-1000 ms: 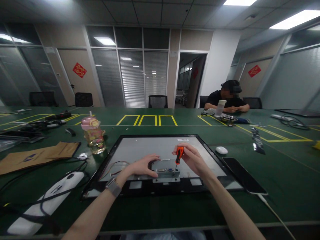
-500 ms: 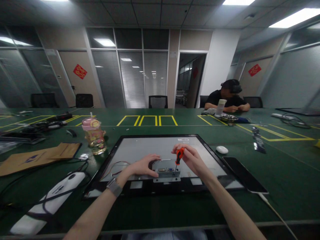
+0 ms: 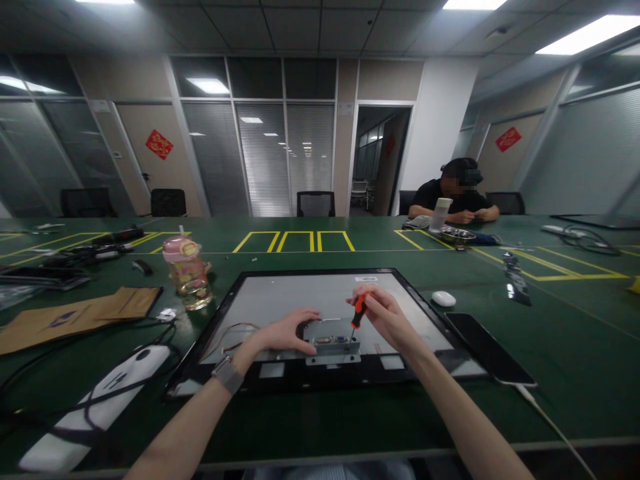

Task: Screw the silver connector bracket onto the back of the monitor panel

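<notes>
A flat display panel point(image 3: 290, 300) with a black frame lies on the green table. Near its front edge sits a small metal bracket point(image 3: 333, 359) with a circuit board and connectors. My left hand point(image 3: 293, 331) rests at the bracket's left side, thumb and fingers spread around its edge. In my right hand point(image 3: 377, 310) is a red and black screwdriver point(image 3: 359, 311), tilted, its shaft pointing down to the bracket's right end. The exact spot the tip touches is too small to tell. Thin wires point(image 3: 227, 333) lie on the panel's left part.
Left of the panel are a pink-lidded bottle point(image 3: 187, 273), a brown paper envelope point(image 3: 75, 317) and a white power strip point(image 3: 105, 400) with black cables. A phone point(image 3: 490, 349) and a white case point(image 3: 443, 299) lie to the right. A person point(image 3: 455, 193) sits across the table.
My right hand has shifted slightly and its fingers have changed position around the screwdriver handle. The left hand stays at the bracket.
</notes>
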Demonstrator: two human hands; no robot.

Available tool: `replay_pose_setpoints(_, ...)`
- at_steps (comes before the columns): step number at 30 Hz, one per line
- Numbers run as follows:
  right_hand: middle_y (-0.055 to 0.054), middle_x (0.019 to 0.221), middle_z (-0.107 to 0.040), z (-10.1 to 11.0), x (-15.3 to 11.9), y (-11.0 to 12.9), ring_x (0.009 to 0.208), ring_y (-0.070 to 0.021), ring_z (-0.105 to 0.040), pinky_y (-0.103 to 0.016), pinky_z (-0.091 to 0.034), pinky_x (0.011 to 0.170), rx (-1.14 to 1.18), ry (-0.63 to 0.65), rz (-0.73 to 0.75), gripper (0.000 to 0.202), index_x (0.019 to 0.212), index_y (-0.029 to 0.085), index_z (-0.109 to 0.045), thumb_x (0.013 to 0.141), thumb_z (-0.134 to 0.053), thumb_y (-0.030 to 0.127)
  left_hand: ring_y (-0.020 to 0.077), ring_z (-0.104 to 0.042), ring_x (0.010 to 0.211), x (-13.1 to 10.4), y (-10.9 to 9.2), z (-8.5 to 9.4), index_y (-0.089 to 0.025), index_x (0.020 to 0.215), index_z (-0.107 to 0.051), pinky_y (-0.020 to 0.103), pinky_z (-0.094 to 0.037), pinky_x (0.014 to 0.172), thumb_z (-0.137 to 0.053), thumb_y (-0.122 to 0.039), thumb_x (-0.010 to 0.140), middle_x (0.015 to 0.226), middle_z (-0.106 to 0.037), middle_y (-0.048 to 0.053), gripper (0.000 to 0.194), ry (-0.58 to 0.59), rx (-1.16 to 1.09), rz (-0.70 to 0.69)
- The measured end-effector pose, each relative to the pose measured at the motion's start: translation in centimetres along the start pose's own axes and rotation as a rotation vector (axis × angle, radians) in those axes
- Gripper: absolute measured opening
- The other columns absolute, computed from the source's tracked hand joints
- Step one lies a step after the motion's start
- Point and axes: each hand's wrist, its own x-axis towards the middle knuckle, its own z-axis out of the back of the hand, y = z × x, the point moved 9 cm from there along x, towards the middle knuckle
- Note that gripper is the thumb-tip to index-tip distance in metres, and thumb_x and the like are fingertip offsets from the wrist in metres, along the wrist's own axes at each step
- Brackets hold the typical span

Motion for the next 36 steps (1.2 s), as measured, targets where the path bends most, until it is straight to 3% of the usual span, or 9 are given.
replay_pose_setpoints(3,-0.003,0.087,-0.066,0.1,0.0,0.1,0.087,-0.0186,-0.063,-0.038,-0.05,0.089,0.005,-0.006,-0.009,0.023,0.102,0.027,-0.07,0.087,-0.065,0.044,0.0302,-0.025,0.145,0.0,0.2,-0.1,-0.025,0.138,-0.05,0.046,-0.019,0.12,-0.08,-0.049,0.066,0.154,-0.037,0.008,0.081,0.007,-0.002,0.008)
replay_pose_setpoints(9,-0.005,0.1,-0.065,0.4,0.2,0.7,0.103,-0.0218,-0.059,-0.041,-0.044,0.1,-0.056,-0.047,0.066,0.021,0.086,0.025,-0.073,0.083,-0.069,0.045,0.0295,-0.028,0.144,0.0,-0.1,0.1,-0.024,0.137,-0.051,0.044,-0.021,0.12,-0.08,-0.048,0.066,0.153,-0.038,0.009,0.081,-0.002,0.001,0.001)
replay_pose_setpoints(12,-0.003,0.095,-0.065,0.8,0.2,0.3,0.096,-0.0196,-0.06,-0.042,-0.045,0.101,-0.009,-0.05,0.059,0.017,0.081,0.026,-0.073,0.08,-0.073,0.043,0.0295,-0.029,0.144,-0.1,-0.3,0.1,-0.024,0.136,-0.052,0.044,-0.021,0.12,-0.081,-0.046,0.066,0.153,-0.039,0.009,0.079,0.0,0.0,0.001)
replay_pose_setpoints(17,-0.002,0.088,-0.069,0.5,0.1,-0.3,0.089,-0.0186,-0.064,-0.043,-0.044,0.101,0.061,-0.006,-0.013,0.022,0.102,0.027,-0.072,0.086,-0.067,0.042,0.0309,-0.028,0.144,0.0,-0.2,0.0,-0.025,0.136,-0.052,0.046,-0.021,0.12,-0.08,-0.049,0.066,0.153,-0.039,0.007,0.079,-0.01,-0.001,-0.007)
replay_pose_setpoints(23,-0.006,0.113,-0.068,-0.3,0.2,0.6,0.104,-0.0238,-0.063,-0.044,-0.043,0.102,0.068,0.051,0.034,0.018,0.091,0.025,-0.075,0.087,-0.063,0.038,0.0304,-0.027,0.145,0.0,-0.1,0.0,-0.026,0.136,-0.053,0.046,-0.02,0.12,-0.08,-0.048,0.066,0.154,-0.038,0.007,0.078,-0.002,0.008,0.011)
replay_pose_setpoints(28,-0.008,0.104,-0.072,-0.4,0.2,0.5,0.091,-0.0239,-0.068,-0.042,-0.049,0.09,0.056,0.065,0.009,0.024,0.102,0.024,-0.074,0.086,-0.062,0.038,0.0305,-0.025,0.146,-0.1,-0.1,0.0,-0.027,0.137,-0.051,0.047,-0.019,0.121,-0.079,-0.049,0.067,0.155,-0.036,0.006,0.079,0.009,-0.002,0.033)
replay_pose_setpoints(32,-0.006,0.095,-0.072,0.0,-0.1,1.0,0.086,-0.022,-0.068,-0.039,-0.052,0.082,-0.145,-0.003,0.064,0.024,0.11,0.026,-0.07,0.089,-0.062,0.036,0.0313,-0.023,0.146,-0.1,0.1,-0.1,-0.027,0.138,-0.05,0.048,-0.018,0.121,-0.079,-0.052,0.067,0.155,-0.035,0.006,0.081,0.018,0.002,0.03)
replay_pose_setpoints(36,-0.005,0.088,-0.067,0.6,-0.1,1.5,0.083,-0.0199,-0.064,-0.035,-0.053,0.076,-0.258,-0.073,0.138,0.015,0.093,0.025,-0.073,0.082,-0.071,0.034,0.0309,-0.023,0.146,0.0,0.5,-0.2,-0.027,0.139,-0.049,0.048,-0.019,0.121,-0.078,-0.056,0.067,0.156,-0.034,0.006,0.082,0.02,0.003,0.018)
